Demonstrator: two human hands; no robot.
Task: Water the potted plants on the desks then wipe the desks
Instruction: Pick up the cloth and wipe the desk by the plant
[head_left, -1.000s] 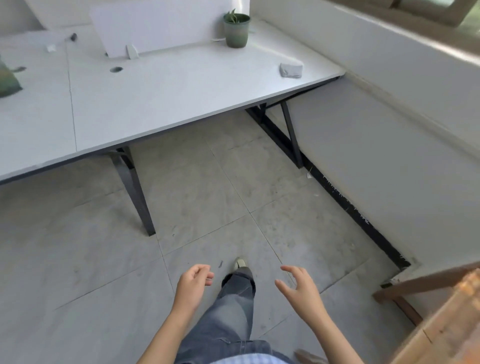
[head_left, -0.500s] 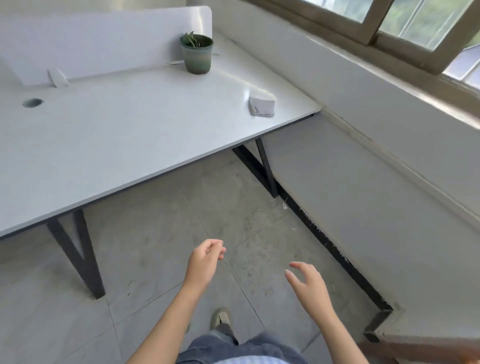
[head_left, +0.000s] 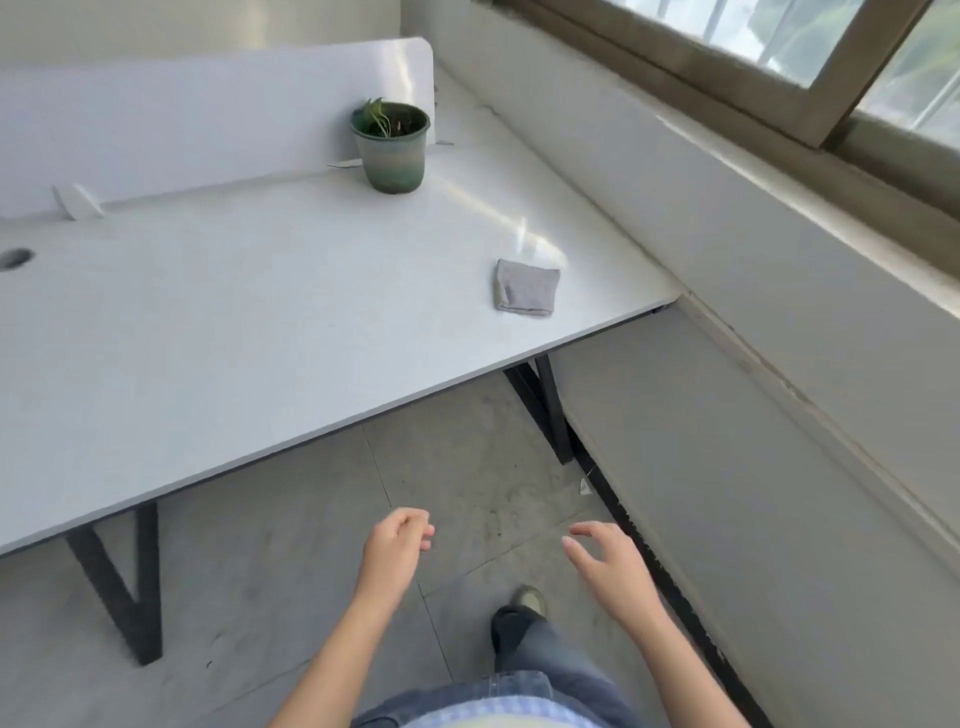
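Head view shows the potted plant (head_left: 393, 148), a few green leaves in a green glazed pot, standing upright on the white desk (head_left: 260, 322). It is far ahead of the left hand (head_left: 392, 551) and almost straight up from it in the frame. The pot sits at the back of the desktop, just in front of the white divider panel (head_left: 208, 114). A folded grey cloth (head_left: 525, 287) lies flat on the same desk, nearer than the pot and apart from it. It is ahead of the gap between the two hands, close to the desk's right front corner.

Both hands hang over the grey tiled floor (head_left: 291, 561), well short of the desk's front edge and touching nothing. The left hand has its fingers loosely curled toward the palm and is empty. The right hand (head_left: 610, 564) is relaxed and empty, with its fingers slightly bent and a little apart, thumb out to the left.

Below and between the hands are a jeans leg (head_left: 540, 654) and a shoe (head_left: 527, 603). Dark metal desk legs stand ahead of the right hand (head_left: 548, 410) and out to the left of the left hand (head_left: 124, 587). A round cable hole (head_left: 15, 258) sits at the desk's far left. To the right of the right hand a pale wall (head_left: 753, 467) rises to a ledge, and a framed window (head_left: 779, 47) is above it.
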